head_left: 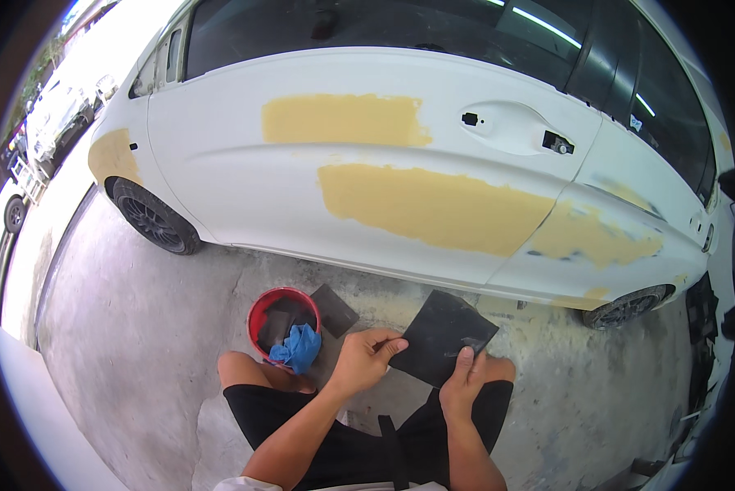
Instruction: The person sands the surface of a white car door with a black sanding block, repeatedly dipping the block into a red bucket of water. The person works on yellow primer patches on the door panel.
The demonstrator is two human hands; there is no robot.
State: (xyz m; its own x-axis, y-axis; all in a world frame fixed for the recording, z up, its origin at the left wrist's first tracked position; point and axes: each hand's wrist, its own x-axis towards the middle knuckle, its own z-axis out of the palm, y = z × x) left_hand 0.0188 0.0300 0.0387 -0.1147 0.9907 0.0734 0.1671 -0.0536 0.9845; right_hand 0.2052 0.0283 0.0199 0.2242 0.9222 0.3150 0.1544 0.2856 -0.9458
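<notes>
Between my two hands is a dark sheet of sandpaper [441, 335], held flat and a little tilted above my lap. My left hand [366, 358] pinches its left edge between thumb and fingers. At its lower right edge, my right hand [463, 385] grips it with the thumb on top and the fingers underneath. Beyond the sheet stands a white car [220, 180] with broad yellow filler patches [441, 209] on its doors; the sheet appears apart from it. Left of my left hand is a red bucket [259, 311] with a blue cloth [299, 348] over its rim.
Another dark sheet [335, 311] lies on the concrete floor [138, 327] beside the bucket. Dark sheets also show inside the bucket. The car's wheels [156, 217] stand at far left and right. Other vehicles [60, 123] are outside at the upper left. Dark items line the right edge.
</notes>
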